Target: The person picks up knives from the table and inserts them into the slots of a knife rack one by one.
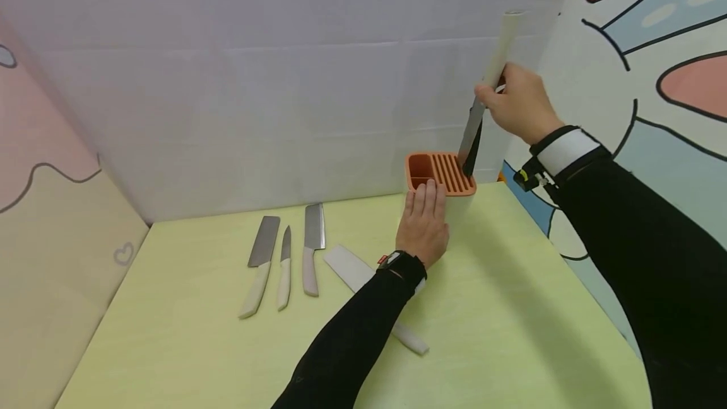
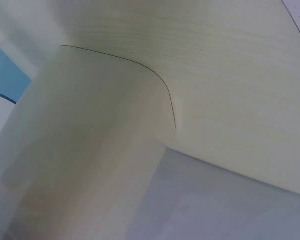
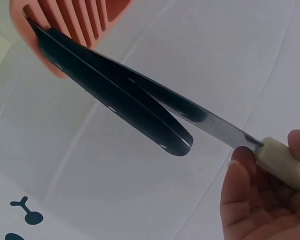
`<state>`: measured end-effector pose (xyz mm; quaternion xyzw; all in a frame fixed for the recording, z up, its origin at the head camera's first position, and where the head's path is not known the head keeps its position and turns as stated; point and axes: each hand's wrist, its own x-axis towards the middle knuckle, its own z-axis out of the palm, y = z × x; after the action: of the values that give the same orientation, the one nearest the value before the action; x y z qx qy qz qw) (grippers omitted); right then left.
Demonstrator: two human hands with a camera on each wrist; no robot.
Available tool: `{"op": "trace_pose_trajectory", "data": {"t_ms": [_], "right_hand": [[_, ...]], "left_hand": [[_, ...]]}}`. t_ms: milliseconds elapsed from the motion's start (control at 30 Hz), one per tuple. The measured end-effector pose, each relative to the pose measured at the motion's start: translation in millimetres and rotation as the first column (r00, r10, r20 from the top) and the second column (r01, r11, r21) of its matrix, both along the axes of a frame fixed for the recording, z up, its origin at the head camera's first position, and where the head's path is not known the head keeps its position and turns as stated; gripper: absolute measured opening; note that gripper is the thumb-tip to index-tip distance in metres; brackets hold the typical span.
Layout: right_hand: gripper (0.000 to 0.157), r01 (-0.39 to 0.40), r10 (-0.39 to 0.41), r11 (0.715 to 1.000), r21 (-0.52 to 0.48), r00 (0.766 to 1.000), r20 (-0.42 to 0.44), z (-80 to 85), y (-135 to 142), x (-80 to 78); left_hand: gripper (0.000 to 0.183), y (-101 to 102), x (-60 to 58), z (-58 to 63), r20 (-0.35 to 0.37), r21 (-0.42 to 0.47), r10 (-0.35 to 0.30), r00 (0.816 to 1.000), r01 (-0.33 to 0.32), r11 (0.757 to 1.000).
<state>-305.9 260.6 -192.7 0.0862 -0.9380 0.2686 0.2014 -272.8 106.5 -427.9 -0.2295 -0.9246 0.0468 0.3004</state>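
Note:
My right hand [image 1: 525, 103] grips a knife by its cream handle [image 1: 503, 43], high over the back right of the table. Its narrow blade [image 3: 225, 129] slants down to the slotted orange top of a knife holder [image 1: 447, 172]. A dark riveted handle [image 3: 110, 95] sticks out of the holder's end slot, close beside that blade. My left hand [image 1: 423, 226] lies with straight fingers against the front of the holder, fingertips at the orange rim. The left wrist view shows the holder's pale, rounded body [image 2: 90, 130], while the left hand is almost wholly out of it.
On the yellow-green table [image 1: 187, 346] lie a cleaver [image 1: 264, 242], a small paring knife [image 1: 286, 267] and another cleaver [image 1: 313, 229]. A wide pale-bladed knife [image 1: 348, 267] lies partly under my left forearm. A white wall [image 1: 255, 112] closes the back; a painted wall [image 1: 670, 137] runs along the right.

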Motion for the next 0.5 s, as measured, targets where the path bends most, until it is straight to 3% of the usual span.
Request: {"op": "trace_pose_trajectory", "data": {"t_ms": [200,500], "right_hand": [[0.044,-0.003,0.003,1.000,-0.002,0.995,0.103,2.4,-5.1,-12.6],[0.042,0.042,-0.047,0.997,0.065,0.995,0.083,-2.5,-9.5,-25.1]], "left_hand": [[0.077,-2.7,1.1,-0.1,0.006,-0.017,0.017,1.000,-0.017,1.000],[0.070,-3.1,5.8,1.6,0.048,-0.017,0.013,0.999,-0.013,1.000]]}}
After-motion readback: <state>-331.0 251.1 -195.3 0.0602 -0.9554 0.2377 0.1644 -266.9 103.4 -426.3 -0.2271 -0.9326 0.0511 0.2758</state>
